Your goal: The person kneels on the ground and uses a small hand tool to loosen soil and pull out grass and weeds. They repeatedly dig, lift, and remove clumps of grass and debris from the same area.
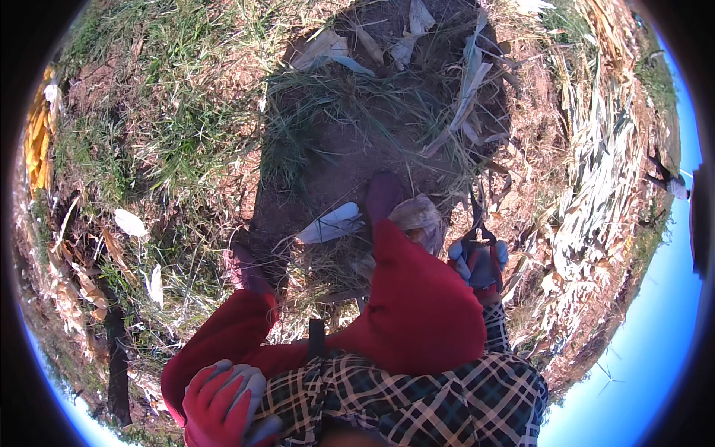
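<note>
My left hand (223, 399), in a red and grey work glove, rests by my red-trousered leg at the bottom left, with no object seen in it. On the right, my right hand (481, 265), in a similar glove, holds a dark forked tool (477, 220) whose exact kind I cannot tell, beside my bent knee. A corn ear in dry husk (419, 218) lies next to my shoe. Left of that shoe is a pale corn husk (333, 223) on the ground.
Dry corn stalks (597, 151) lie piled along the right. Yellow corn cobs (38, 139) are heaped at the far left. Grass and loose husks (129, 222) cover much of the ground. A person (673, 184) is far off at the right edge.
</note>
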Motion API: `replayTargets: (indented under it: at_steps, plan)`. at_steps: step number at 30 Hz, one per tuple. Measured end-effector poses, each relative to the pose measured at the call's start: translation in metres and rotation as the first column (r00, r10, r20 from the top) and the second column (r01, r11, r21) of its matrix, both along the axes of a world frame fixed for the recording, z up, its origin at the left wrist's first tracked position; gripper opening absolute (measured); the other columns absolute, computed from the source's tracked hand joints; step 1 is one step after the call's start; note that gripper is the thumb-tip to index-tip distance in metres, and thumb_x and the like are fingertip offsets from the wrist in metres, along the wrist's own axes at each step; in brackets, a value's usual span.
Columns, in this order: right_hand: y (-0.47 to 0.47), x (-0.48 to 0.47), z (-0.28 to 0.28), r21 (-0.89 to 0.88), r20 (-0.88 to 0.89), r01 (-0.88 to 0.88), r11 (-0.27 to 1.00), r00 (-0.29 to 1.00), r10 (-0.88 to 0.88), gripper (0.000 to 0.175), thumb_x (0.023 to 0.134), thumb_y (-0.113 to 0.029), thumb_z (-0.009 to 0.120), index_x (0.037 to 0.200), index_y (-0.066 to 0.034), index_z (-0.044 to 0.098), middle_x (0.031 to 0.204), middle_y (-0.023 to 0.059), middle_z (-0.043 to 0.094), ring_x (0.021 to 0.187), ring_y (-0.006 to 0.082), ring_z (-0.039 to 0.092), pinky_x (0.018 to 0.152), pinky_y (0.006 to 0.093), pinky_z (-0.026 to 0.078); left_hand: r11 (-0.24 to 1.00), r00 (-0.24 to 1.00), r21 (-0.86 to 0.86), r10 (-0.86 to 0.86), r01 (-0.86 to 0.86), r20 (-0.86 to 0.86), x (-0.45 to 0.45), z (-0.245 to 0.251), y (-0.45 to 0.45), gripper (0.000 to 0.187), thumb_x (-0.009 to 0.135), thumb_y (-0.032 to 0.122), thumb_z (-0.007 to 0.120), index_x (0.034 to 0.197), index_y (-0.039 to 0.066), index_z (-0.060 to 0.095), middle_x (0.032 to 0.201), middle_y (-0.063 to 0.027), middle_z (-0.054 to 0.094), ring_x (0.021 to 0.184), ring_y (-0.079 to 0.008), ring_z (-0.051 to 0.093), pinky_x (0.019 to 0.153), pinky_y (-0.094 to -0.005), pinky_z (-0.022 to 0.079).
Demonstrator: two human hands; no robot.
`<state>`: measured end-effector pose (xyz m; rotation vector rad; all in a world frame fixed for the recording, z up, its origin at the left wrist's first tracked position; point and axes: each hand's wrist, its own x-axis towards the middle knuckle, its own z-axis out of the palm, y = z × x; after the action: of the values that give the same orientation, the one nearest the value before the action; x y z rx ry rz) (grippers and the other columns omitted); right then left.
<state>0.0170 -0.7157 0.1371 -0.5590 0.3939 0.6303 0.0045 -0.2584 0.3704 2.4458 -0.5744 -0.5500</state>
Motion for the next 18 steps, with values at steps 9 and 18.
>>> replayTargets:
  at_steps: [9, 18]
  plan:
    - [0.082, 0.255, -0.029, 0.188, 0.021, 0.080, 0.979, 0.996, -0.085, 0.073, 0.085, -0.056, 0.058, 0.121, 0.0070, 0.051, 0.094, 0.0184, 0.063, 0.087, 0.0341, 0.062, 0.089, 0.0541, 0.049, 0.999, 0.999, 0.029, -0.029, 0.030, -0.015, 0.011, 0.002, -0.010, 0.046, 0.089, 0.024, 0.063, 0.123, -0.006, 0.052, 0.121, -0.0193, 0.062, 0.111, -0.0388, 0.059, 0.097, -0.0501, 0.048]
    - [0.024, 0.206, -0.189, -0.478, -0.089, 0.679, 0.557, 0.594, -0.800, 0.058, 0.080, -0.065, 0.062, 0.106, -0.0131, 0.057, 0.096, 0.0163, 0.053, 0.091, 0.0329, 0.053, 0.088, 0.0544, 0.049, 0.999, 1.000, 0.033, 0.016, -0.016, 0.000, 0.019, -0.003, -0.004, 0.048, 0.089, 0.024, 0.063, 0.126, -0.005, 0.050, 0.121, -0.0199, 0.062, 0.111, -0.0390, 0.059, 0.096, -0.0503, 0.049]
